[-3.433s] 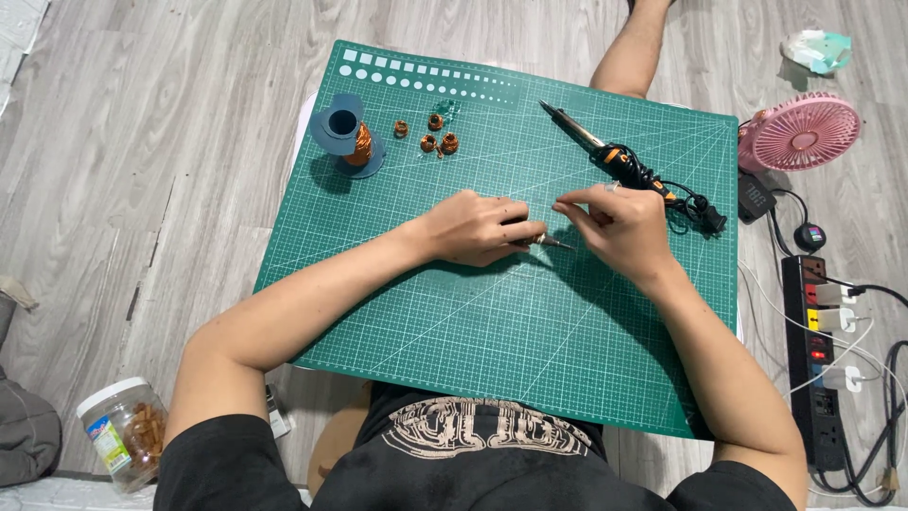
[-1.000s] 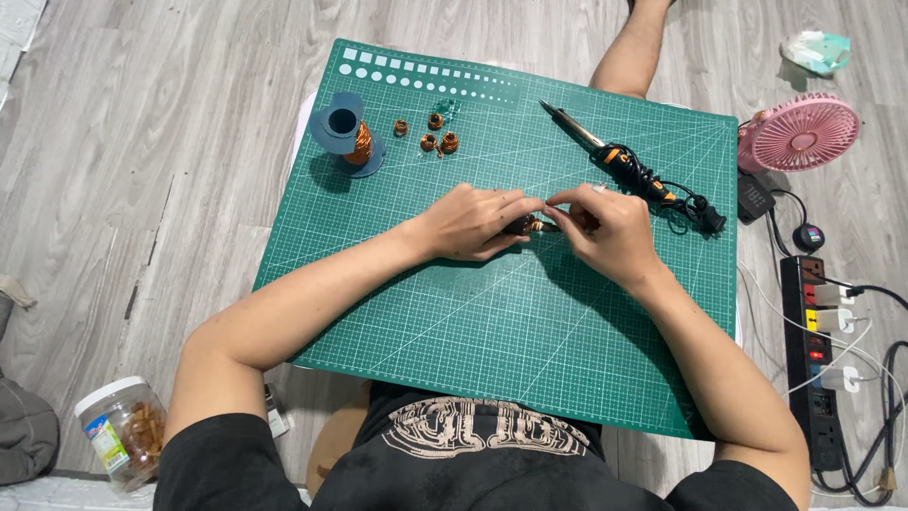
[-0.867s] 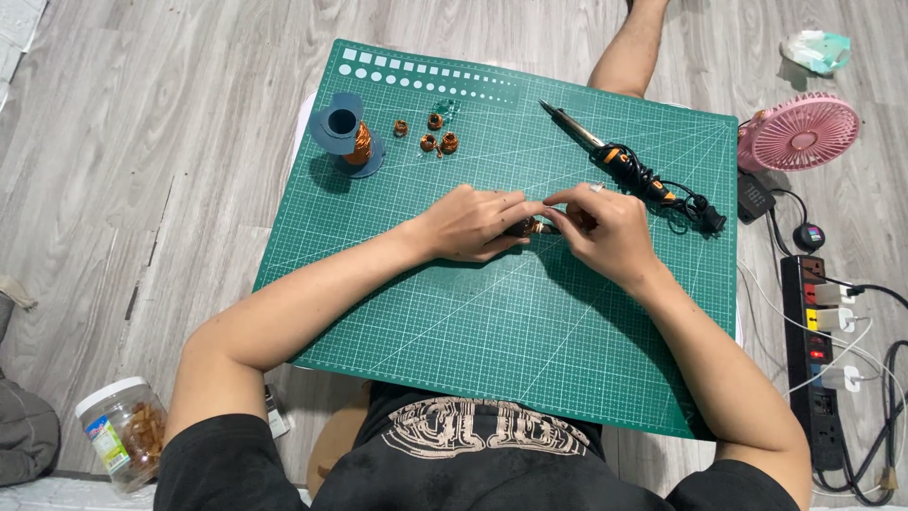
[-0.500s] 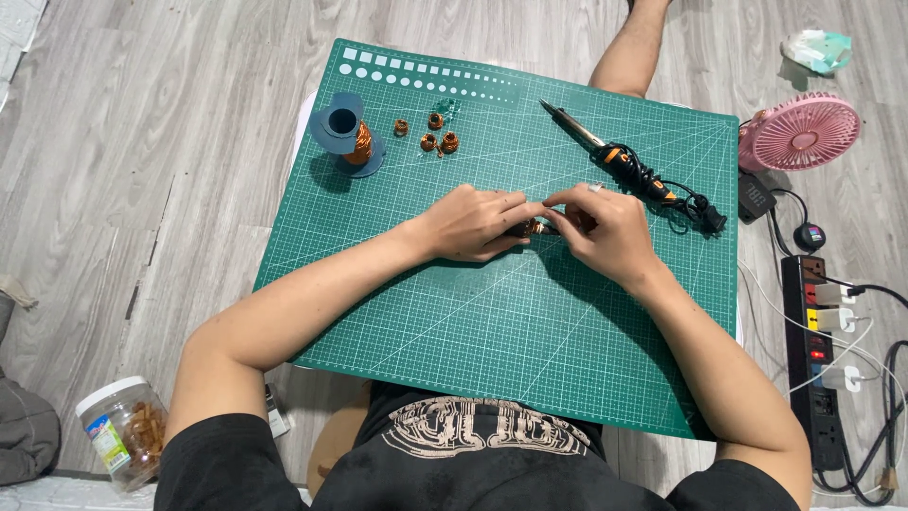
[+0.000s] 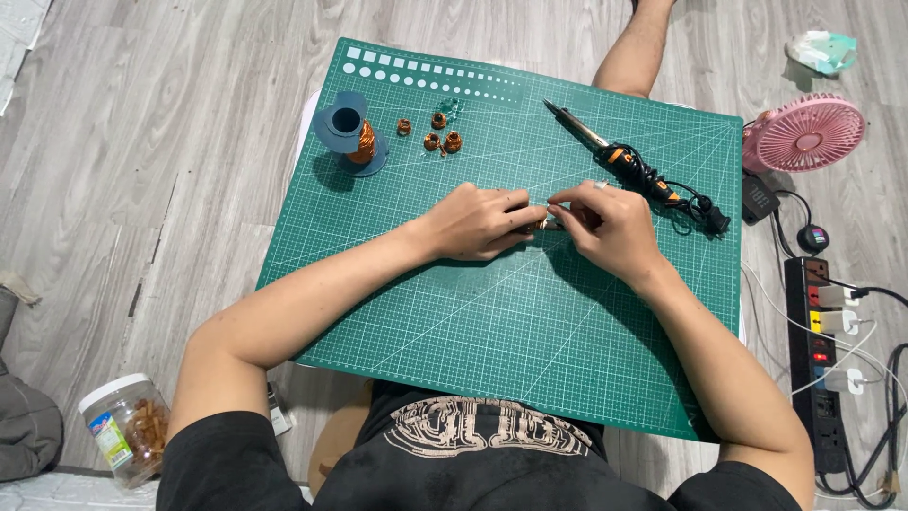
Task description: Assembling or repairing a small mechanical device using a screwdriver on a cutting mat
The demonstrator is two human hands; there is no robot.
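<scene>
Grey plank floor (image 5: 142, 142) under everything; on it the green cutting mat (image 5: 492, 322), taken as landmark for all positions. Left hand (image 5: 478, 220) and right hand (image 5: 610, 227) both rest on the mat just above its middle, fingertips meeting. Between them a small brownish part (image 5: 546, 224), too small and too covered to identify; left-hand fingers curled and pinching one end, right-hand fingers bent and pinching the other end, so both hands grasp it. Off the mat's right edge, near its upper corner: pink fan (image 5: 804, 132) lying face up. Off the right edge lower down: black power strip (image 5: 821, 364) with several plugs seated in it and cables (image 5: 894, 378) trailing off. On the mat's upper right: soldering iron (image 5: 615, 156), orange-and-black handle, tip pointing to the mat's top edge, cord bunched at the handle end. On the mat's upper left: blue spool (image 5: 348, 132) wound with copper wire. Just right of the spool, well above the hands: four small copper coils (image 5: 430, 132), loose on the mat, not in any container. Off the mat's lower left corner, on the floor: clear plastic jar (image 5: 123, 428), white lid on, brown pieces inside filling roughly half; kind of contents not discernible.
</scene>
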